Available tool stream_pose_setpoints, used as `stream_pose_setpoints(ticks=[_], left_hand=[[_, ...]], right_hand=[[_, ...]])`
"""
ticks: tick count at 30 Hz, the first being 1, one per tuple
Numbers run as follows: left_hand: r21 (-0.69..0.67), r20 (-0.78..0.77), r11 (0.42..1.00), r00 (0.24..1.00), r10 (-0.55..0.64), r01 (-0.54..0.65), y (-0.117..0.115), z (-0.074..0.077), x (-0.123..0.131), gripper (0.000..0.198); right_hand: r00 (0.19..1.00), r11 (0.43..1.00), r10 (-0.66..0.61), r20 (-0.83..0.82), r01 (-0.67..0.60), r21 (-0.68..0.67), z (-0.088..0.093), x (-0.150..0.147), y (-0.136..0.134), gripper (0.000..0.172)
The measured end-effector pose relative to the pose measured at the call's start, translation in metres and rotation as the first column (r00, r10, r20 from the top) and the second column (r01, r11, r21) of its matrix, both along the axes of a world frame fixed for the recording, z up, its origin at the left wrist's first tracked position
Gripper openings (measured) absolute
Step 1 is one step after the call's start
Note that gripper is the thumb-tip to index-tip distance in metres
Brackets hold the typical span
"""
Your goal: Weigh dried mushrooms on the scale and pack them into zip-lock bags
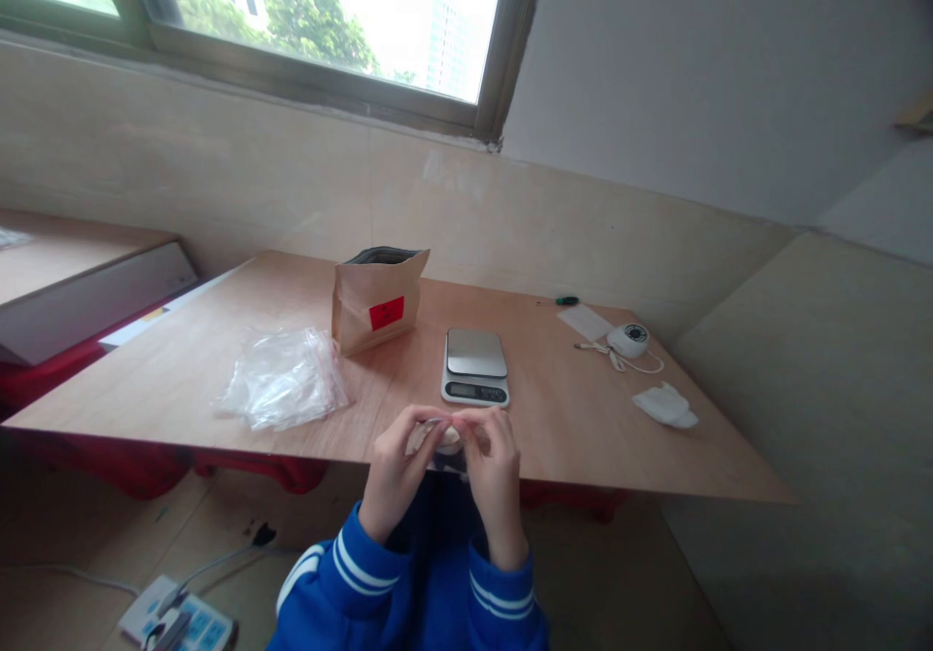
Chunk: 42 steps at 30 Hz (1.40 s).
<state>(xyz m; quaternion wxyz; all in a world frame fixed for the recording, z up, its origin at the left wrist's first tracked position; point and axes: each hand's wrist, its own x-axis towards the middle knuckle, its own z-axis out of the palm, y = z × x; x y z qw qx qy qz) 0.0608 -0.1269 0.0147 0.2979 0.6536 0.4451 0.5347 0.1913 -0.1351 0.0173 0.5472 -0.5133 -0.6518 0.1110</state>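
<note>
At far left, a low side table point(73, 272) stands apart from the main wooden table point(583, 437). A power strip point(179, 622) lies on the floor below.

On the left part of the main table lies a loose heap of clear plastic bags point(281, 389). Just right of it, a brown paper bag point(375, 301) with a red label stands upright with its top open.

At the near table edge, the left hand point(394, 471) is raised with thumb and fingers closed in a pinch on a small pale packet point(441, 434). The packet is held between both hands, just above the table edge and in front of the scale. Its contents cannot be made out. A digital scale point(475, 367) sits directly behind the hands, its platform bare. The right hand point(496, 466) pinches the packet's other end, fingertips closed and close to those of the left. Both sleeves are blue with white stripes.

Further right, near the wall, lie a green-handled tool point(565, 300), a white card point(585, 322) and a small round white device point(628, 339) with a cord. A crumpled white cloth point(665, 405) lies nearest the right edge.
</note>
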Motion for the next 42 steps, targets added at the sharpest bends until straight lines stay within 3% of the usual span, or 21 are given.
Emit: stream_pose_setpoints(ticks=[4,9,17,22,26,29,36,42], left_hand=[[0.015,-0.006,0.999,1.0,0.03,-0.029,0.001,0.0,-0.005,0.009],[-0.004,-0.017,0.999,0.999,0.044,-0.044,0.001,0.005,-0.006,0.01],[-0.04,-0.03,0.996,0.996,-0.085,0.084,0.003,0.009,-0.004,0.013],[-0.019,-0.011,0.999,0.999,-0.046,0.046,0.005,0.007,-0.004,0.012],[-0.021,0.01,0.998,0.999,-0.053,0.053,0.004,0.005,-0.009,0.012],[-0.015,0.013,0.998,0.998,-0.066,0.066,0.003,0.006,-0.01,0.013],[-0.007,0.021,0.996,0.996,-0.089,0.089,0.001,0.011,-0.009,0.013],[-0.016,-0.004,0.998,0.998,-0.065,0.065,0.001,0.012,-0.007,0.011]], right_hand=[[0.998,0.998,0.046,0.047,-0.045,-0.034,-0.002,0.006,0.001,0.011],[0.997,1.0,-0.003,0.076,0.002,0.013,-0.005,0.006,0.002,0.017],[0.992,0.994,-0.068,0.103,0.059,0.093,0.0,0.002,-0.001,0.023],[0.998,1.0,0.011,0.057,-0.011,-0.003,-0.002,0.001,-0.001,0.01],[0.995,0.992,0.058,-0.081,-0.067,-0.111,-0.005,0.002,-0.002,0.02],[0.992,0.991,0.099,-0.076,-0.106,-0.087,-0.001,0.003,-0.004,0.01],[0.991,0.993,0.112,-0.072,-0.114,-0.022,0.008,0.002,-0.007,0.008],[1.0,0.999,0.013,0.006,-0.013,0.036,0.006,-0.001,-0.005,0.012]])
